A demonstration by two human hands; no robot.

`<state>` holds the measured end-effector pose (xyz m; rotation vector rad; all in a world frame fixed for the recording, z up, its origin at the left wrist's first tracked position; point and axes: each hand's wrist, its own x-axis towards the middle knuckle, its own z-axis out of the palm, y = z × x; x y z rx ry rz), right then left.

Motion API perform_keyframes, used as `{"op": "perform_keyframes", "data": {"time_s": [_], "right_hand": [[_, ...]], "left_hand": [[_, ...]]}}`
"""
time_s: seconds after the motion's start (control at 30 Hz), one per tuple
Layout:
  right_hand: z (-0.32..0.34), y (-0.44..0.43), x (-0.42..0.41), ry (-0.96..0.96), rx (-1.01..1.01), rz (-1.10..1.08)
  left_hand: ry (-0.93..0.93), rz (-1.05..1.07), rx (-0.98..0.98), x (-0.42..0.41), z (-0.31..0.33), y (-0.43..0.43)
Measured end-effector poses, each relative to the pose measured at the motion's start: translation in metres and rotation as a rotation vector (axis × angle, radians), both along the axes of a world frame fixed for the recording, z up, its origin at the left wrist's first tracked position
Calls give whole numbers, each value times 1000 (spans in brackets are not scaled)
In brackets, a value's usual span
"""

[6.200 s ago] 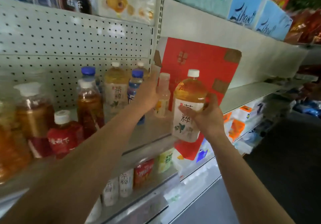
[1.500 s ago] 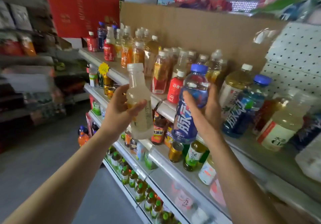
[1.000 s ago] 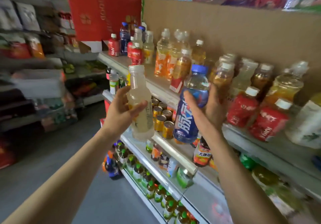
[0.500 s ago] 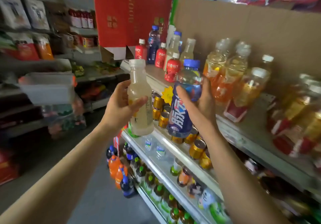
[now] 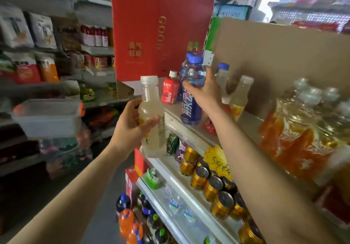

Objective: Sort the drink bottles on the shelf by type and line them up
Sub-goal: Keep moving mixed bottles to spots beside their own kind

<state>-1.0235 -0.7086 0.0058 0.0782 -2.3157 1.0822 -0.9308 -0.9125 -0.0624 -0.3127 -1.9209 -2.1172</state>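
Observation:
My left hand (image 5: 130,128) grips a pale cloudy bottle with a white cap (image 5: 152,118), held upright in front of the shelf edge. My right hand (image 5: 205,92) grips a blue-capped bottle with a dark blue label (image 5: 191,99) over the left end of the top shelf (image 5: 191,128); I cannot tell whether its base touches the board. Just behind it stand a small red juice bottle (image 5: 169,90) and pale bottles (image 5: 240,96) like the one in my left hand. Orange-labelled tea bottles (image 5: 301,130) fill the shelf at the right.
A red carton (image 5: 151,31) stands at the shelf's left end and brown cardboard (image 5: 274,58) backs it. Gold cans (image 5: 214,185) and a yellow price tag (image 5: 217,160) occupy the shelf below. Lower shelves hold more bottles. A grey aisle floor lies at the left.
I have walked left along the shelf with both bottles. My right hand has reached forward with the blue bottle to the shelf's left end; the left hand keeps its bottle near the edge.

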Motion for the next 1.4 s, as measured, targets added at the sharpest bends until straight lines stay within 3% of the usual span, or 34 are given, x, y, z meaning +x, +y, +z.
{"op": "perform_keyframes", "data": {"time_s": [0.3,0.6,0.67,0.8,0.93,1.2,1.4], "right_hand": [[-16,-14,-94,-82,-17,-226],[-14,-25,-118,-143,17,-294],[-10,-29,-105,-180,68,-301],[4,-44,-44,-8,160,-260],[4,-51,23,-46,70,-71],[16,20,100,2,14,-318],[17,62,139,69,-112,-437]], "left_hand": [[-1,-115,-45,-85,-3,-36],[20,-245,-35,-125,-7,-40],[21,-272,-36,-126,-8,-35],[33,-324,-58,-123,-11,-18],[79,-439,-64,-113,-10,18],[190,-709,-89,-79,9,94],[239,-336,-190,-128,11,130]]}}
